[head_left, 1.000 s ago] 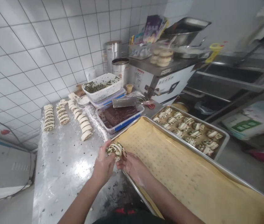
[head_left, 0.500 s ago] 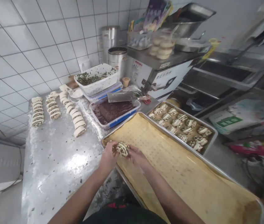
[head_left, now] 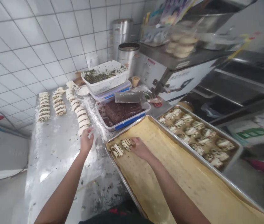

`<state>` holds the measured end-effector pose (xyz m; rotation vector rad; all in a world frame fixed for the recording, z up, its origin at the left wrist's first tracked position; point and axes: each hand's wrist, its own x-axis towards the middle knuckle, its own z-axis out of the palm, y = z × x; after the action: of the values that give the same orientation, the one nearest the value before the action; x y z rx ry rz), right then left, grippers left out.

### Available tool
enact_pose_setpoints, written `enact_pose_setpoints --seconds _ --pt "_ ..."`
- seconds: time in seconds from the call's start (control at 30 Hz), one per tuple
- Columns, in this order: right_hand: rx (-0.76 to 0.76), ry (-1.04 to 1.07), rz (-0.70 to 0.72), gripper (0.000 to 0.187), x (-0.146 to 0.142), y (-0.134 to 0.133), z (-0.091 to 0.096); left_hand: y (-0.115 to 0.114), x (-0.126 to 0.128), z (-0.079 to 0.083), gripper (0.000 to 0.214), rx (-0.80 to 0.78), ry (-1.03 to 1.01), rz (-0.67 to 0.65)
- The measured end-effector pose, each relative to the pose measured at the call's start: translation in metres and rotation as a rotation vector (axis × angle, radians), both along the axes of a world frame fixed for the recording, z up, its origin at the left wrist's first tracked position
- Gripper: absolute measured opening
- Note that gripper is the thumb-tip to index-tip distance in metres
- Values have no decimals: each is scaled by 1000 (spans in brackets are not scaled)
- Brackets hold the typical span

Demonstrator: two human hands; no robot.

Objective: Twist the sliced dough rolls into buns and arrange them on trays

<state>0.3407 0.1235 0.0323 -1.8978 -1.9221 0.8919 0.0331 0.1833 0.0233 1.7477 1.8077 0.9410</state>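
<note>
My left hand (head_left: pixel 86 142) is at the near end of a row of sliced dough rolls (head_left: pixel 78 109), its fingers apart beside the last slice. In the upper left corner of the paper-lined baking tray (head_left: pixel 178 183), my right hand (head_left: pixel 141 148) has its fingertips on a twisted roll with green filling (head_left: pixel 127 144). Another twisted roll (head_left: pixel 117 151) lies just left of it on the paper. Two shorter rows of slices, a left row (head_left: pixel 44 107) and a middle row (head_left: pixel 58 103), stand farther left on the floured steel table (head_left: pixel 59 161).
A second tray (head_left: pixel 235 152) of shaped rolls adjoins the lined one. Behind lie a container of dark red paste (head_left: pixel 120 113) with a cleaver (head_left: pixel 130 97) across it, and a white tub (head_left: pixel 108 82) of chopped greens. A steel cabinet (head_left: pixel 155 70) stands at the back.
The roll both hands held is now on the lined tray, where two rolls lie. My left hand has moved away left to the dough row; my right hand stays at a roll. The view has shifted.
</note>
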Motion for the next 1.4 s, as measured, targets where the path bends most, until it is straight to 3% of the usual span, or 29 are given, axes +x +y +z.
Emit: enact_pose_setpoints --seconds 0.1,0.17,0.3,0.4,0.53,0.63,0.7,0.8,0.93,1.03,1.13,1.23,1.4 --pt "5 -92 42 49 -6 -1 6 22 -54 -24 38 -264 63 285" --pt "72 -169 123 60 -10 2 9 36 -80 -37 43 -363 88 361" --pt "104 -274 337 60 -11 11 5 61 -101 -59 39 -486 64 325" --pt "85 -295 356 52 1 19 -2 75 -102 -70 42 -513 44 290" --pt "221 -237 295 55 10 36 6 84 -107 -73 55 -501 47 275" --pt "298 -168 263 50 -18 43 30 84 -110 -67 61 -501 77 219" --pt "241 -108 346 38 -57 36 45 75 -110 -60 63 -489 111 173" --pt "30 -48 639 25 -126 9 47 33 -110 -49 45 -521 143 34" --pt "-137 -122 936 16 -198 -39 5 -80 -124 -32 16 -669 146 -193" --pt "-111 -145 987 23 -226 -66 -28 -172 -143 -19 14 -727 206 -187" --pt "-92 -158 1001 32 -240 -78 -42 -233 -155 -17 11 -742 337 -79" --pt "-66 -204 1008 30 -245 -79 -41 -256 -152 -26 11 -701 428 -9" --pt "6 -227 1056 25 -242 -74 -33 -248 -125 -29 22 -598 465 -20"
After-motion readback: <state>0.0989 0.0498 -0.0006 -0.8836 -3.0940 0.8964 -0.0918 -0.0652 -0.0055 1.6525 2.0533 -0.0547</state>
